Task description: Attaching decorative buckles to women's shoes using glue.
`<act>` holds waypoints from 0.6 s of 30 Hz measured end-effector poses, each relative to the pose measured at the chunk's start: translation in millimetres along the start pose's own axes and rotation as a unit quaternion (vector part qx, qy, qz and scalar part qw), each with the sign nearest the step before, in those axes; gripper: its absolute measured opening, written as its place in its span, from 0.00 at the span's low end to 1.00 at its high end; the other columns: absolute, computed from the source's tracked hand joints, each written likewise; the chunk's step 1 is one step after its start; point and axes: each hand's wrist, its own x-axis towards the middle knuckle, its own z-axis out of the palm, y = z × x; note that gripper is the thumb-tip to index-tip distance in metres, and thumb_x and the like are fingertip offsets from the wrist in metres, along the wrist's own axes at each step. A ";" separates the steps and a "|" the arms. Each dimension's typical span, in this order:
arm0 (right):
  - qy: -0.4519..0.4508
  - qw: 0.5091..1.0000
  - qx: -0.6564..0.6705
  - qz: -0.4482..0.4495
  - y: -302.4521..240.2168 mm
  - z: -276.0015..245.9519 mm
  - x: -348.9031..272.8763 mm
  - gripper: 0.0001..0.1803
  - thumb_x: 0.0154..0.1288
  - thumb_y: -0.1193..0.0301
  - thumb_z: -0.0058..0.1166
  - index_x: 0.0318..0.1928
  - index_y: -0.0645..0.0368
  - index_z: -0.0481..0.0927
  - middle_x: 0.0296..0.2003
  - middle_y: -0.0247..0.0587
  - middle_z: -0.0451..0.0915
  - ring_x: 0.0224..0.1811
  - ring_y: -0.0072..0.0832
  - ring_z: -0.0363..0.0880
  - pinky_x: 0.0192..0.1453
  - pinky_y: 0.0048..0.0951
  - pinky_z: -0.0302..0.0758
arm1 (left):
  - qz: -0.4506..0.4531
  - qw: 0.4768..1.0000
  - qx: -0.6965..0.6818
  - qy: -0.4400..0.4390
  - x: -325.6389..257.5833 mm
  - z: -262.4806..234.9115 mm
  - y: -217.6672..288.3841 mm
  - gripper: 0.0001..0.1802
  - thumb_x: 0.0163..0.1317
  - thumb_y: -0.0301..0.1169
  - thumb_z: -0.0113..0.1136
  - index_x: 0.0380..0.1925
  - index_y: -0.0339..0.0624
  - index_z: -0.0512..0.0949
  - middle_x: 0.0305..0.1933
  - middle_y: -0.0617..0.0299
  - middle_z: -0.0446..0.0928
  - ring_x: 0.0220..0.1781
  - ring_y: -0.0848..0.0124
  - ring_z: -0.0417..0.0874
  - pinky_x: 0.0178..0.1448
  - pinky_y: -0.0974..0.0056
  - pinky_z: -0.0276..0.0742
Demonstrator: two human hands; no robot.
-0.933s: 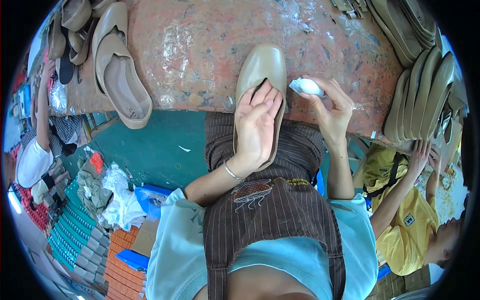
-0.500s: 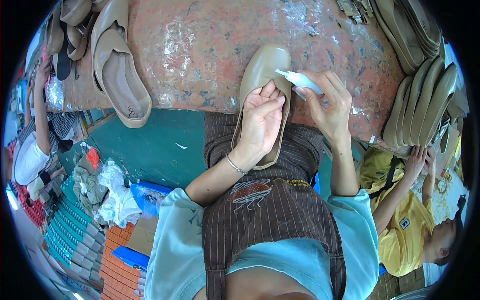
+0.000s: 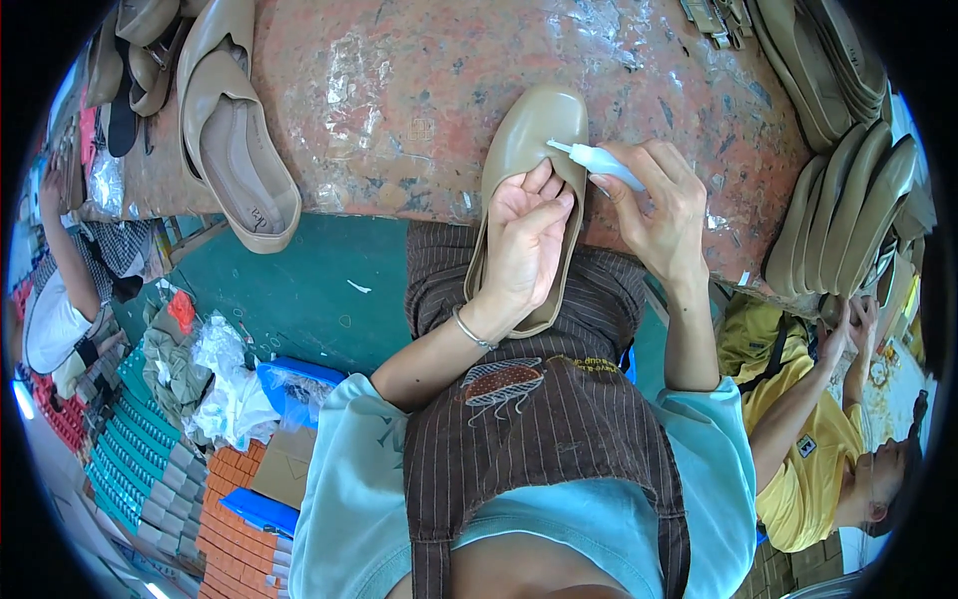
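Observation:
A tan square-toed slip-on shoe (image 3: 540, 118) points away from me, its toe on the worn table and its heel over my lap. My left hand (image 3: 527, 235) is closed on it, palm up, with the fingertips tucked into the opening beneath the front edge. In my right hand (image 3: 659, 205) is a small white squeeze bottle (image 3: 607, 164) with a thin nozzle, gripped between thumb and fingers. The nozzle tip is over the upper, close to the edge of the opening; whether it touches cannot be told.
Paired tan shoes (image 3: 242, 150) overhang the table's left edge. More tan shoes (image 3: 843, 210) stand in a row at the right, beside a person in a yellow shirt (image 3: 808, 449). Another person's arm (image 3: 72, 240) shows at far left. Metal pieces (image 3: 718, 20) lie at the back of the table (image 3: 419, 90).
The shoe and both my hands sit very slightly farther right in the picture, with the same grips. The person at the right has shifted their hands a little.

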 end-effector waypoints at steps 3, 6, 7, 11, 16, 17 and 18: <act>-0.003 1.000 -0.010 -0.006 -2.1 -1.9 2.1 0.11 0.53 0.68 0.63 0.37 0.57 0.82 0.28 0.36 0.77 0.28 0.33 0.75 0.30 0.33 0.73 | -0.001 1.000 0.007 0.002 0.2 0.4 0.3 0.18 0.58 0.10 0.47 0.48 0.32 0.67 0.59 0.50 0.68 0.61 0.66 0.71 0.64 0.65 0.68; -0.003 1.000 -0.015 -0.011 -1.5 -1.5 3.3 0.11 0.52 0.68 0.63 0.37 0.56 0.82 0.28 0.36 0.77 0.29 0.34 0.75 0.30 0.33 0.73 | -0.004 1.000 0.008 0.001 0.6 0.7 0.6 0.17 0.58 0.10 0.46 0.47 0.32 0.67 0.60 0.50 0.68 0.62 0.66 0.71 0.64 0.65 0.68; 0.000 1.000 -0.015 -0.017 -1.0 -1.2 3.5 0.11 0.52 0.68 0.63 0.37 0.56 0.82 0.28 0.36 0.77 0.29 0.34 0.75 0.30 0.34 0.73 | -0.004 1.000 0.011 -0.005 0.6 1.6 1.0 0.17 0.58 0.10 0.46 0.47 0.32 0.68 0.60 0.51 0.68 0.62 0.66 0.71 0.65 0.65 0.68; -0.007 1.000 -0.024 -0.011 -3.9 -2.2 5.8 0.10 0.52 0.69 0.63 0.36 0.56 0.81 0.27 0.36 0.76 0.29 0.35 0.75 0.29 0.34 0.73 | 0.006 1.000 0.024 -0.005 1.0 1.9 -0.3 0.22 0.56 0.12 0.48 0.53 0.27 0.65 0.57 0.52 0.69 0.62 0.65 0.70 0.66 0.63 0.67; -0.013 0.999 -0.034 -0.014 -6.4 -5.5 6.6 0.10 0.52 0.69 0.63 0.35 0.56 0.81 0.27 0.36 0.76 0.29 0.35 0.75 0.29 0.34 0.72 | 0.003 1.000 0.030 0.003 0.3 5.2 1.6 0.22 0.56 0.13 0.49 0.53 0.27 0.66 0.57 0.52 0.70 0.62 0.65 0.70 0.66 0.62 0.66; -0.014 0.999 -0.034 -0.013 -7.0 -7.2 6.5 0.10 0.52 0.69 0.63 0.35 0.56 0.81 0.27 0.36 0.76 0.29 0.35 0.75 0.29 0.34 0.72 | 0.002 0.999 0.032 0.004 0.2 4.8 1.4 0.22 0.56 0.13 0.49 0.53 0.27 0.66 0.58 0.52 0.70 0.62 0.65 0.70 0.66 0.62 0.66; -0.020 0.999 -0.035 -0.008 -7.3 -9.3 6.2 0.10 0.52 0.69 0.63 0.35 0.57 0.81 0.26 0.36 0.75 0.29 0.35 0.74 0.29 0.35 0.72 | 0.002 0.999 0.032 0.005 0.0 4.4 1.0 0.22 0.56 0.13 0.49 0.53 0.27 0.66 0.58 0.52 0.70 0.62 0.65 0.70 0.66 0.62 0.66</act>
